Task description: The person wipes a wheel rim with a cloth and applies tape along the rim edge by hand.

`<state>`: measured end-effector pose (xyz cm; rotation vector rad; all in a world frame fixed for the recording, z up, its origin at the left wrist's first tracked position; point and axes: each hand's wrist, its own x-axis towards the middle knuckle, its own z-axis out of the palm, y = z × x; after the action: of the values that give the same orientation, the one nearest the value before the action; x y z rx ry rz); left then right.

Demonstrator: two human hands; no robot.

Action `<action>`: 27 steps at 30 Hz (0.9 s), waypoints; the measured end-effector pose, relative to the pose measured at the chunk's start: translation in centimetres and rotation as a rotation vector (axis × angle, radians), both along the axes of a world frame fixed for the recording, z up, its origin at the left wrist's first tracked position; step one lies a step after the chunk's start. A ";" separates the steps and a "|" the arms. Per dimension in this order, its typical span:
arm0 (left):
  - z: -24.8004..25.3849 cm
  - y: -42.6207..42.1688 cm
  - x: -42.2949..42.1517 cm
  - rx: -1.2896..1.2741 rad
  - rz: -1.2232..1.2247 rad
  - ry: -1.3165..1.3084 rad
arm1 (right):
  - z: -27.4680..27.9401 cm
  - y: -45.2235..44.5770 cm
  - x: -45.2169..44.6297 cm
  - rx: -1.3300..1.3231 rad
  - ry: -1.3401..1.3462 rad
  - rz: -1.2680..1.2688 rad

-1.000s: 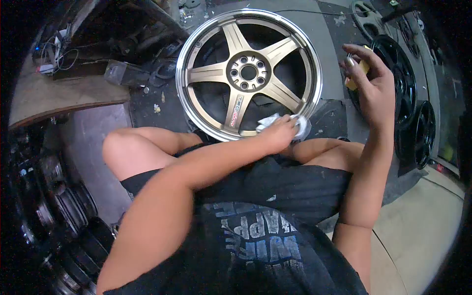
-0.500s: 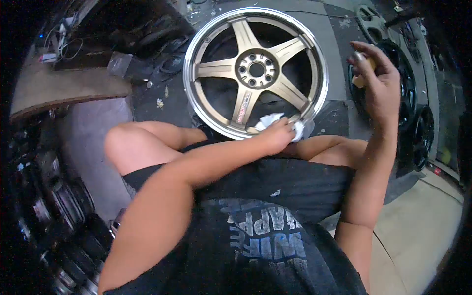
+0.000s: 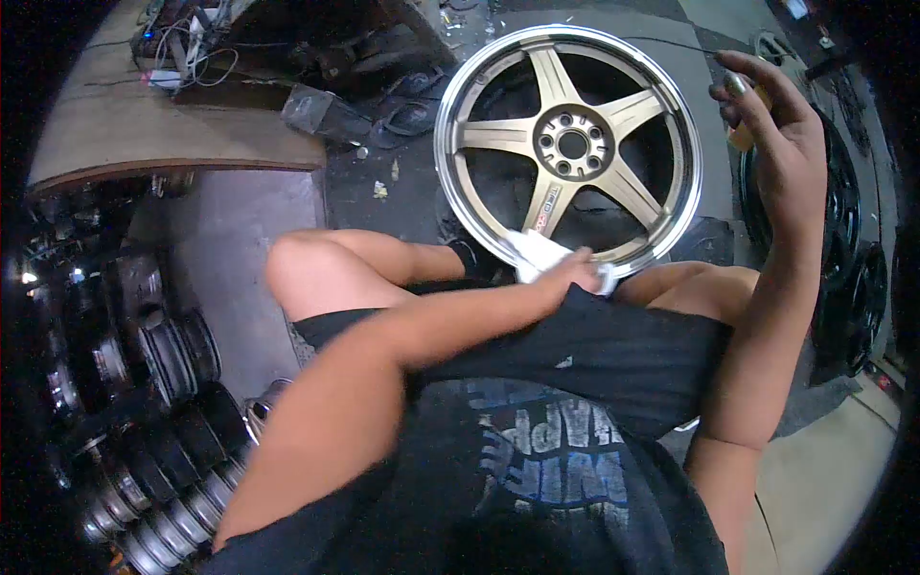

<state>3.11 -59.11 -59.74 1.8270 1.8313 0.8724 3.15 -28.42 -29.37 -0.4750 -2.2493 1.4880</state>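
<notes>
The five-spoked wheel in matte bronze metal with a polished silver rim (image 3: 623, 179) lies flat on the dark floor covering (image 3: 383, 213), just beyond the person's crossed legs. Its red-and-dark lettered spoke points down toward the lap.

The left hand (image 3: 572, 273) is at the wheel's near edge. Its fingers are bunched on a crumpled white cloth (image 3: 537, 251), which lies over the lower part of the silver rim, close to the outer end of the lettered spoke. The cloth spreads out to the left of the fingers, and a bit of it shows on their right side too. Blur hides the fingertips, so whether any touches the metal directly cannot be told.

The right hand (image 3: 790, 153) is raised to the right of the wheel, apart from it. Its fingers are curled toward the thumb, narrowly spaced, around a small yellow piece (image 3: 740, 139) that is partly hidden behind the thumb.

Beyond the right forearm stand glossy black wheels (image 3: 867, 297). At the lower left, silver and dark metal wheel rims (image 3: 165, 359) are packed closely together.
</notes>
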 end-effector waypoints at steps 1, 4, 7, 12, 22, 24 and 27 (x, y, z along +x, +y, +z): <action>1.7 2.1 0.7 -0.139 -0.018 0.233 | 0.1 -0.7 -0.6 -0.002 0.011 0.001; 2.5 -0.4 -1.8 -0.090 -0.049 0.111 | -0.2 -2.8 -1.2 0.024 0.054 0.076; 4.1 -7.8 -10.9 -0.225 -0.293 0.212 | 0.4 -2.7 -0.3 0.072 0.012 0.075; 10.5 -9.6 -32.5 -0.503 -0.400 0.592 | 0.6 -0.7 0.0 0.027 0.026 0.008; 9.1 -9.9 -12.6 -0.597 0.057 -0.192 | 1.1 -0.4 1.7 0.008 0.046 0.023; 6.7 -10.0 -8.7 -0.354 -0.027 0.053 | 1.1 -0.5 1.0 0.016 0.077 0.051; 8.0 -9.8 -8.5 -0.362 0.150 0.011 | 1.1 -1.5 1.3 0.009 0.067 0.057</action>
<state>-5.38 -68.94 -51.73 1.4893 1.9998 0.5341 4.48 -29.89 -28.25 -0.3559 -2.2339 1.4984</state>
